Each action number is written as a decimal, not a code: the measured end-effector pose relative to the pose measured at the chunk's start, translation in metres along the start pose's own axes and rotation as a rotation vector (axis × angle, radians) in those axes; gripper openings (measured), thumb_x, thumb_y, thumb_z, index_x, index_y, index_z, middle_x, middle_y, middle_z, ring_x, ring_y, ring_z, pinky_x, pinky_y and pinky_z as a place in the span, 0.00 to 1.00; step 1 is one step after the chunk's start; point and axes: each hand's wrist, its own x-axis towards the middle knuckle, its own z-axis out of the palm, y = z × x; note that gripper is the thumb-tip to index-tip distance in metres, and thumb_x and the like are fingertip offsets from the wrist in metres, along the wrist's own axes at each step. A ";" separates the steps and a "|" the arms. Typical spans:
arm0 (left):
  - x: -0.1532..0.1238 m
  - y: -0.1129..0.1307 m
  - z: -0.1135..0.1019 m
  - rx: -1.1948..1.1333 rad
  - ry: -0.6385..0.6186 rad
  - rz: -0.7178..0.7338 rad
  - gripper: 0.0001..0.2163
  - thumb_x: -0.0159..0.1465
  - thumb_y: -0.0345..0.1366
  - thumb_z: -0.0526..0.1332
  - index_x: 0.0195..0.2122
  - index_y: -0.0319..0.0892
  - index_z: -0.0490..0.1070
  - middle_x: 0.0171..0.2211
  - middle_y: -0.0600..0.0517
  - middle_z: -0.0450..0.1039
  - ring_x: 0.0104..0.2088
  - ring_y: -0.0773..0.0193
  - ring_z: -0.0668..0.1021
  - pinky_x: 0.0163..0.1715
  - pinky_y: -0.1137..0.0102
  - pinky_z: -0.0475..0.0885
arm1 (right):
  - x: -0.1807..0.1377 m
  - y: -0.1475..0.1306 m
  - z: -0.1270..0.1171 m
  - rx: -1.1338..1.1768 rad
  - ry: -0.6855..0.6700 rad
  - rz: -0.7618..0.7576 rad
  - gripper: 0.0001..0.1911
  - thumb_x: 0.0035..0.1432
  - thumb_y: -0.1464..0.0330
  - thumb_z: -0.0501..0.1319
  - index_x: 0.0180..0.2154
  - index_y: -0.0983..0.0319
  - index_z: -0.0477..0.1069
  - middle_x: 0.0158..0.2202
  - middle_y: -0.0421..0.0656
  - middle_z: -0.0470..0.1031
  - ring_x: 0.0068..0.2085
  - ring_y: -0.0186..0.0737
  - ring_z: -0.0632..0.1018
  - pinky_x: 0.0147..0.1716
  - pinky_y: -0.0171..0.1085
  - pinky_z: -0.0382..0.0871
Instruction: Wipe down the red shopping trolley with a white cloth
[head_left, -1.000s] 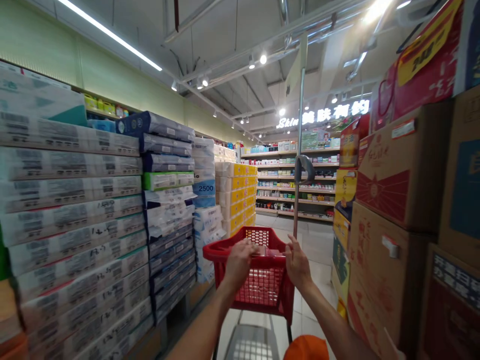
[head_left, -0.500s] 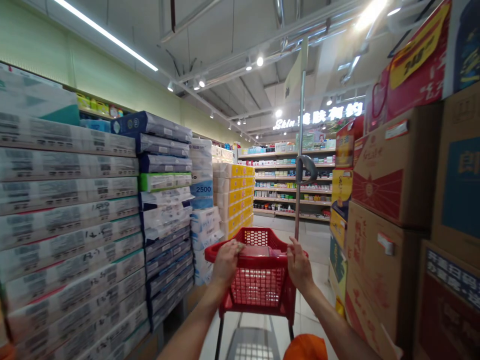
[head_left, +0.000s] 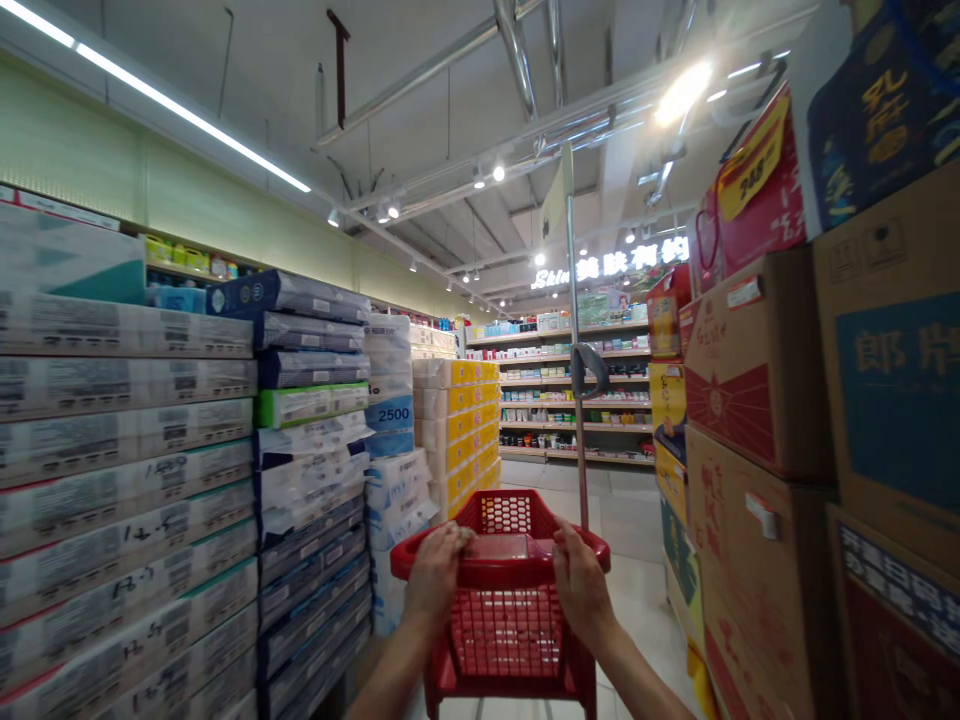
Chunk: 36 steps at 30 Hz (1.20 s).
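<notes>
A red plastic shopping cart [head_left: 514, 630] with mesh sides is straight in front of me. My left hand [head_left: 436, 570] is closed over the left part of its handle [head_left: 499, 572]. A small pale thing shows by the left fingertips, too blurred to name. On the right part of the same handle rests my right hand [head_left: 577, 575], its palm against the bar and its fingers reaching forward over it. Inside the basket, just beyond the handle, lies a flat pinkish box [head_left: 501, 546]. The thumbs and the undersides of both hands are largely hidden.
Wrapped paper packs [head_left: 127, 450] stand piled high on the left, with yellow-and-white packs [head_left: 457, 420] farther along. Cardboard cartons [head_left: 757, 370] line the right side. A metal pole [head_left: 577, 450] with a grey loop rises beyond the cart. Stocked shelves [head_left: 574, 390] cross the far end.
The cart and both hands now appear lower and slightly farther left in view, as the camera has tilted up. Both hands remain on the handle.
</notes>
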 end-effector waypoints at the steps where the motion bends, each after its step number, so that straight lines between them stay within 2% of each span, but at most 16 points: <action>1: -0.001 -0.016 -0.007 0.034 0.025 -0.057 0.15 0.57 0.30 0.48 0.41 0.40 0.70 0.43 0.46 0.72 0.46 0.58 0.72 0.48 0.56 0.66 | 0.000 0.000 0.001 0.000 -0.004 0.006 0.18 0.59 0.68 0.45 0.51 0.62 0.60 0.37 0.46 0.73 0.39 0.40 0.74 0.37 0.41 0.70; 2: -0.002 -0.024 -0.011 0.055 0.036 -0.093 0.15 0.57 0.31 0.48 0.40 0.40 0.71 0.42 0.46 0.72 0.45 0.58 0.72 0.48 0.55 0.66 | 0.000 -0.001 0.002 -0.003 -0.008 0.007 0.18 0.59 0.68 0.45 0.51 0.62 0.60 0.37 0.46 0.73 0.38 0.40 0.74 0.37 0.41 0.70; 4: -0.002 -0.019 -0.011 0.052 0.023 -0.098 0.15 0.57 0.30 0.47 0.39 0.40 0.71 0.41 0.47 0.73 0.45 0.58 0.72 0.48 0.56 0.66 | 0.000 -0.003 0.004 -0.014 -0.009 0.000 0.18 0.59 0.68 0.46 0.51 0.62 0.60 0.36 0.45 0.73 0.38 0.41 0.74 0.38 0.42 0.69; 8: 0.006 0.049 0.007 -0.056 -0.071 0.100 0.16 0.59 0.28 0.47 0.43 0.42 0.69 0.45 0.48 0.70 0.47 0.62 0.70 0.48 0.61 0.67 | 0.001 -0.003 0.005 -0.024 0.002 -0.012 0.18 0.59 0.66 0.46 0.50 0.62 0.61 0.35 0.46 0.73 0.36 0.41 0.74 0.37 0.42 0.69; 10: 0.011 0.067 0.009 -0.104 -0.114 0.176 0.15 0.60 0.30 0.47 0.43 0.43 0.69 0.46 0.49 0.70 0.48 0.62 0.70 0.48 0.62 0.67 | 0.002 -0.001 0.002 -0.006 -0.003 -0.011 0.19 0.59 0.66 0.46 0.50 0.62 0.61 0.34 0.46 0.73 0.35 0.41 0.74 0.35 0.41 0.69; 12: 0.012 0.054 0.001 -0.110 -0.123 0.152 0.14 0.60 0.30 0.47 0.41 0.42 0.70 0.45 0.48 0.71 0.47 0.62 0.70 0.48 0.62 0.67 | 0.002 0.002 -0.001 0.015 -0.014 -0.001 0.19 0.59 0.66 0.45 0.51 0.63 0.60 0.34 0.45 0.73 0.34 0.40 0.74 0.34 0.40 0.69; 16: 0.008 -0.015 -0.025 0.040 -0.055 -0.091 0.13 0.59 0.30 0.48 0.37 0.37 0.71 0.40 0.44 0.72 0.44 0.58 0.72 0.48 0.58 0.66 | 0.002 0.007 -0.006 0.024 -0.020 0.013 0.19 0.59 0.66 0.46 0.51 0.62 0.59 0.33 0.45 0.73 0.33 0.39 0.74 0.33 0.39 0.69; 18: 0.005 -0.027 -0.029 0.094 -0.030 -0.157 0.13 0.58 0.29 0.48 0.38 0.36 0.71 0.40 0.43 0.72 0.44 0.57 0.72 0.48 0.56 0.65 | 0.002 0.008 -0.006 0.000 -0.008 -0.001 0.19 0.58 0.66 0.46 0.50 0.62 0.60 0.33 0.44 0.73 0.34 0.40 0.74 0.35 0.41 0.68; 20: 0.004 -0.009 -0.021 0.071 -0.047 -0.122 0.14 0.57 0.28 0.48 0.40 0.37 0.70 0.42 0.44 0.72 0.45 0.59 0.71 0.49 0.57 0.65 | 0.001 0.007 -0.006 -0.023 -0.001 -0.022 0.18 0.58 0.66 0.46 0.49 0.62 0.60 0.33 0.44 0.73 0.34 0.40 0.73 0.36 0.42 0.67; 24: 0.004 0.062 0.005 -0.065 -0.121 0.136 0.14 0.59 0.28 0.49 0.43 0.41 0.68 0.47 0.47 0.68 0.49 0.61 0.68 0.52 0.59 0.62 | 0.000 0.008 -0.007 -0.020 -0.028 -0.038 0.18 0.59 0.66 0.46 0.49 0.63 0.60 0.33 0.44 0.72 0.35 0.39 0.73 0.37 0.41 0.67; 26: 0.004 0.073 0.006 -0.109 -0.146 0.221 0.14 0.60 0.30 0.48 0.44 0.42 0.68 0.48 0.48 0.67 0.50 0.61 0.67 0.52 0.60 0.62 | 0.000 0.010 -0.009 -0.006 -0.039 -0.026 0.18 0.58 0.66 0.46 0.49 0.63 0.60 0.34 0.44 0.72 0.35 0.39 0.73 0.36 0.41 0.67; 28: 0.004 0.057 -0.004 -0.114 -0.151 0.190 0.14 0.61 0.30 0.48 0.43 0.42 0.68 0.47 0.49 0.68 0.49 0.62 0.68 0.51 0.61 0.64 | 0.000 0.012 -0.011 0.021 -0.039 -0.003 0.18 0.58 0.66 0.46 0.50 0.62 0.60 0.35 0.44 0.72 0.35 0.39 0.73 0.36 0.40 0.67; 31: 0.004 0.007 -0.026 -0.031 -0.100 -0.045 0.14 0.60 0.29 0.46 0.39 0.42 0.70 0.42 0.49 0.71 0.46 0.61 0.70 0.50 0.58 0.64 | -0.001 0.014 -0.012 0.067 -0.049 0.016 0.19 0.58 0.66 0.47 0.50 0.62 0.60 0.36 0.44 0.72 0.37 0.39 0.73 0.37 0.41 0.67; 33: 0.004 -0.013 -0.033 0.019 -0.066 -0.165 0.14 0.59 0.28 0.46 0.37 0.40 0.70 0.40 0.47 0.72 0.45 0.59 0.71 0.50 0.56 0.64 | -0.002 0.013 -0.012 0.075 -0.044 0.021 0.19 0.58 0.66 0.47 0.50 0.62 0.60 0.36 0.44 0.72 0.37 0.39 0.73 0.38 0.41 0.67; 34: 0.005 -0.012 -0.032 0.027 -0.062 -0.187 0.13 0.59 0.28 0.46 0.37 0.39 0.70 0.40 0.47 0.72 0.44 0.60 0.71 0.49 0.56 0.64 | -0.003 0.012 -0.011 0.073 -0.036 0.025 0.19 0.58 0.66 0.47 0.50 0.62 0.60 0.36 0.44 0.72 0.37 0.39 0.73 0.38 0.41 0.67; 36: 0.008 0.010 -0.020 0.002 -0.086 -0.144 0.13 0.59 0.28 0.47 0.38 0.39 0.70 0.41 0.48 0.71 0.44 0.61 0.71 0.49 0.59 0.65 | -0.004 0.010 -0.009 0.068 -0.015 0.033 0.19 0.58 0.66 0.47 0.51 0.62 0.60 0.35 0.44 0.72 0.36 0.39 0.73 0.38 0.42 0.67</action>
